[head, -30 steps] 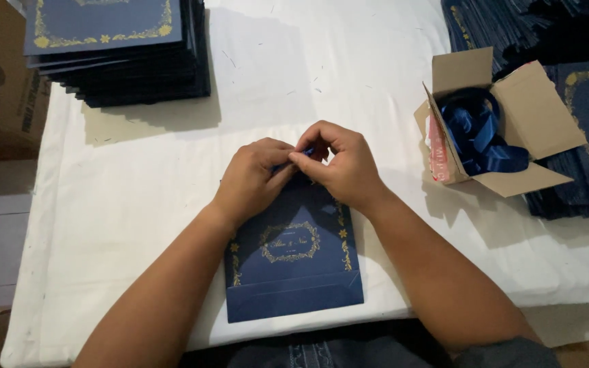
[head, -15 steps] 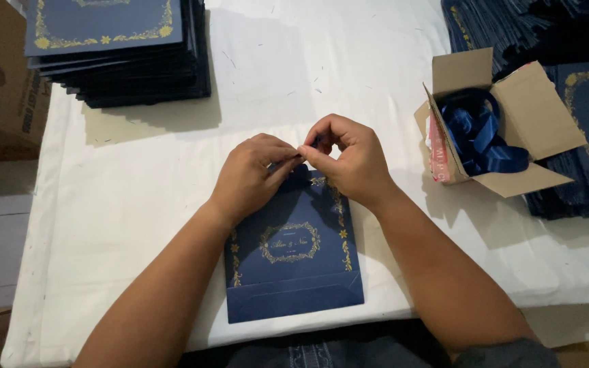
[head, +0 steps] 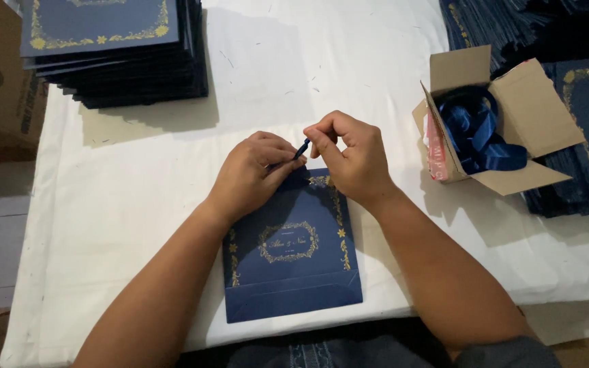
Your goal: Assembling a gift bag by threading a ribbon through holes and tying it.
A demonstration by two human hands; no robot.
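Your left hand (head: 250, 170) pins navy bag (head: 291, 252) | right hand (head: 349, 153) pinches blue ribbon (head: 301, 148) — both closed | bag's long axis runs 12-to-6, below hands.

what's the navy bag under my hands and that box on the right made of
The navy bag looks like matte paper or card with shiny gold foil-style ornament; it lies flat with a crisp bottom fold. The open box looks like plain brown cardboard, with stiff raw flaps.
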